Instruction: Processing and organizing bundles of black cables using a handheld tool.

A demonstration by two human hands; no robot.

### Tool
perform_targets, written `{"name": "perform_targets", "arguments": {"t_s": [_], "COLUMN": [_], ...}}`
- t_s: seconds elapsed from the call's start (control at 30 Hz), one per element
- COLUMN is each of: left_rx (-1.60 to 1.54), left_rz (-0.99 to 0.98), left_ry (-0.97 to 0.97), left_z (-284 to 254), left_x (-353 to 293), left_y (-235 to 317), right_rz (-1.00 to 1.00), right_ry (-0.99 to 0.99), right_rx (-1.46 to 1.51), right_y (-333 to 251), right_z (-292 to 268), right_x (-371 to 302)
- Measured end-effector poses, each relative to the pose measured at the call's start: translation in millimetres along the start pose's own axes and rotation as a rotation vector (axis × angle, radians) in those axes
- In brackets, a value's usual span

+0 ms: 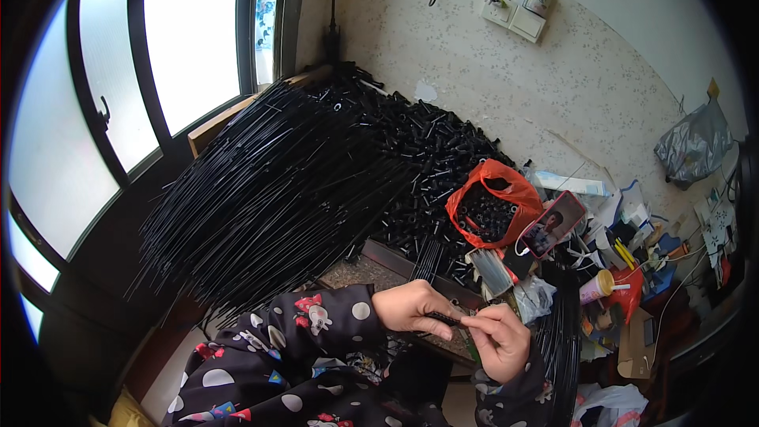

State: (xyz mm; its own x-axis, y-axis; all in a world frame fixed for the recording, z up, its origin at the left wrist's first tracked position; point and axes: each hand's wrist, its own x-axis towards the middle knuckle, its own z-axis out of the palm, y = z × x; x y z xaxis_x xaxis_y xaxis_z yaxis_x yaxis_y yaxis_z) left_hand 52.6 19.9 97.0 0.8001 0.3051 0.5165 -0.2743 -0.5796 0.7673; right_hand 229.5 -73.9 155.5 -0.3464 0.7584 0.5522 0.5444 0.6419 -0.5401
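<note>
Pinching a slim black piece (443, 319) in the left hand (413, 306), with thumb laid along the near side and fingers close together. Pinching likewise in the right hand (500, 341), with thumb and forefinger closed at the three-o'clock end and the other fingers bent toward the palm. No spread fingers on either side. Held in the short gap between both hands, in front of the body, partly covered by fingers; cannot tell whether one part or two.

Apparently at a fine, two-handed step on a single piece. Cannot tell from this view whether fitting, turning or pulling. Likely to call next for a steady left pinch and small, careful shifts of the right fingertips, without brushing against the thin rods (429, 259) near eleven o'clock.

Around the hands, by the clock: at ten, well apart, a broad heap of long rods (269, 198); between ten and eleven, near the left hand, a dark tray (385, 258); toward twelve, a pile of short tubes (427, 154); between twelve and one, an open red bag (519, 183) with small black parts (484, 217) inside; at one, nearer, a clear box (492, 272); at half past one, a propped phone (556, 225); between two and three, a cup (594, 289); at three, more rods (561, 328).
</note>
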Motion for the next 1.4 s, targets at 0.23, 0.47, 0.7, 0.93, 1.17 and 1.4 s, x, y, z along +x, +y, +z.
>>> {"name": "perform_targets", "arguments": {"t_s": [0.23, 0.47, 0.7, 0.93, 1.17, 1.4], "left_rx": [-0.111, 0.825, 1.195, 1.051, 0.808, 1.214], "left_rz": [-0.325, -0.383, -0.275, -0.330, -0.264, -0.158], "left_ry": [-0.135, -0.158, -0.113, -0.366, -0.140, -0.213], "left_z": [-1, 33, 51, 42, 31, 19], "left_x": [1, -48, -63, -86, -76, -73], "left_y": [5, -50, -108, -59, -70, -120], "right_rz": [0.039, -0.102, -0.005, 0.486, 0.821, 0.467], "right_ry": [0.020, -0.039, -0.425, -0.277, -0.238, -0.453], "right_rx": [-0.065, -0.138, 0.386, 0.650, 1.302, 1.404], "right_y": [-14, -15, -16, 71, 67, 54], "right_z": [21, 21, 26, 13, 75, 98], "right_x": [14, 18, 18, 21, -39, -20]}}
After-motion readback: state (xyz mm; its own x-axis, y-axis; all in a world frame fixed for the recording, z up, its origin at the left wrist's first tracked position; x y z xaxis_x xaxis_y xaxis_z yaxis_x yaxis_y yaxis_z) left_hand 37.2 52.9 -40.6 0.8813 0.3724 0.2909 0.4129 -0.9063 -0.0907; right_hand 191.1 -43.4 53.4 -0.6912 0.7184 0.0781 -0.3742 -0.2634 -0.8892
